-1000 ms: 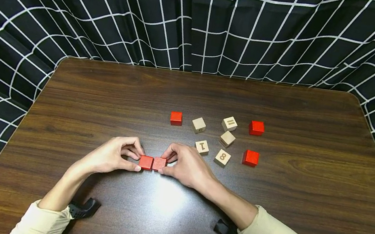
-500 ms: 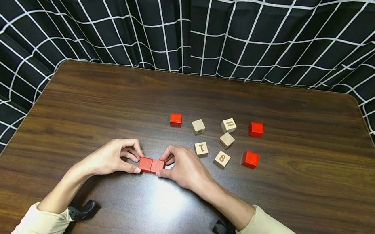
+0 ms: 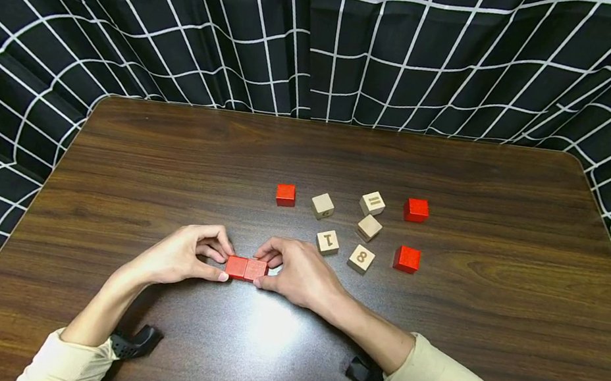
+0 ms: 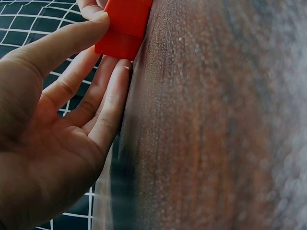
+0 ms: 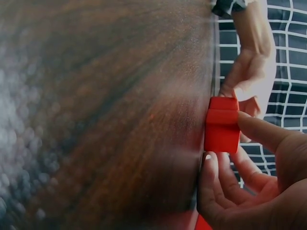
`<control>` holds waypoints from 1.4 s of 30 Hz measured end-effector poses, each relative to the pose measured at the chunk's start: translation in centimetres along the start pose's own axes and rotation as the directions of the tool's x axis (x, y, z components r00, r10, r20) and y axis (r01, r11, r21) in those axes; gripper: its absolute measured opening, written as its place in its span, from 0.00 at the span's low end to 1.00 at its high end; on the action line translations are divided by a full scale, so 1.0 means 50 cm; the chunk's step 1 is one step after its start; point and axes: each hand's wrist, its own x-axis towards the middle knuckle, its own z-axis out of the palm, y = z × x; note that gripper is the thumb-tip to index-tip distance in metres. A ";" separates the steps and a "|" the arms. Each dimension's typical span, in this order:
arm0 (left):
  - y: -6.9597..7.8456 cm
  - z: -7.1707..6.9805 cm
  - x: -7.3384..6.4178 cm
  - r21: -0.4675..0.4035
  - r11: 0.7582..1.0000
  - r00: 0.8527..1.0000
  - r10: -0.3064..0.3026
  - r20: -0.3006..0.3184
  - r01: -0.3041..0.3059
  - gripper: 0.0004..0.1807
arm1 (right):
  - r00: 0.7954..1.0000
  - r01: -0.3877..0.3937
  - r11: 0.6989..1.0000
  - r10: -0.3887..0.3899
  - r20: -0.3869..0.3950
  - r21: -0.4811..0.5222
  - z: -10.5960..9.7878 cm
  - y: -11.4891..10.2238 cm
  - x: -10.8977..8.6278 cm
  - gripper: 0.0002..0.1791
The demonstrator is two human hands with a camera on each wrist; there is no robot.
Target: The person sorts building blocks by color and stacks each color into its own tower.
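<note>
Two red cubes lie side by side on the wooden table, their facing sides together. My left hand (image 3: 181, 254) pinches the left red cube (image 3: 236, 267) between thumb and fingers at its outer end. From the other side, the thumb and index finger of my right hand (image 3: 301, 274) pinch the right red cube (image 3: 255, 270). In the left wrist view, the thumb presses the near side of the red cube (image 4: 120, 38), with the other fingers spread below. The right wrist view shows both red cubes (image 5: 222, 132) in line, the left hand (image 5: 249, 79) beyond them.
Behind the right hand are several pale wooden cubes, one marked 1 (image 3: 327, 242), one 8 (image 3: 361, 259), one an equals sign (image 3: 372, 203). Other red cubes stand at the back (image 3: 285, 195) and right (image 3: 407, 259). A black grid curtain (image 3: 329, 41) surrounds the table (image 3: 168, 149).
The right hand has slid its red cube left, and the narrow gap between the two cubes has disappeared. The right index finger has shifted slightly left along its cube. The left hand stays in place.
</note>
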 end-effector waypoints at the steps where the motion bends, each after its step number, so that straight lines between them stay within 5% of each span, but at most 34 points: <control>1: 0.000 0.000 0.000 0.000 1.000 1.000 0.001 0.000 -0.001 0.17 | 1.000 0.006 1.000 -0.006 0.003 0.002 0.000 0.000 0.000 0.18; 20: 0.001 -0.004 0.003 -0.003 1.000 1.000 -0.011 -0.004 0.011 0.17 | 0.999 0.054 0.991 -0.054 -0.003 0.120 -0.053 -0.005 -0.006 0.18; 42: 0.002 -0.004 0.002 0.013 1.000 1.000 -0.026 -0.007 0.026 0.17 | 0.992 0.086 0.992 -0.076 -0.105 0.093 -0.104 0.009 -0.022 0.18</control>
